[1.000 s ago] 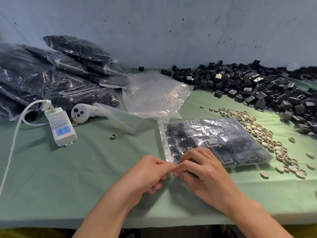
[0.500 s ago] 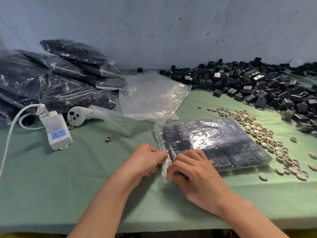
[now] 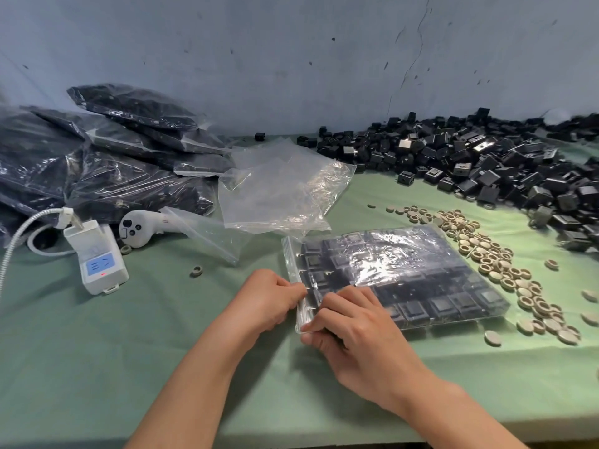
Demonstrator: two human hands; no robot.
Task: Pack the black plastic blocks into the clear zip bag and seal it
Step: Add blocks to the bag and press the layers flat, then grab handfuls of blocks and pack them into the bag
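A clear zip bag (image 3: 402, 270) filled with rows of black plastic blocks lies flat on the green table in front of me, its zip strip (image 3: 293, 264) along the left edge. My left hand (image 3: 269, 298) pinches the strip partway along that edge. My right hand (image 3: 350, 332) pinches the strip's near corner, fingers curled over the bag. A large heap of loose black blocks (image 3: 479, 163) lies at the back right against the wall.
Empty clear bags (image 3: 278, 189) lie behind the filled one. Several packed bags (image 3: 107, 163) are stacked at the left. A white device with a blue screen (image 3: 97, 260) and cable, a white controller (image 3: 136, 226) and scattered beige rings (image 3: 492, 257) lie around.
Both hands have stayed on the zip strip; the left hand shifted slightly up along it while the right hand stays at the near corner. The view moved a little closer.
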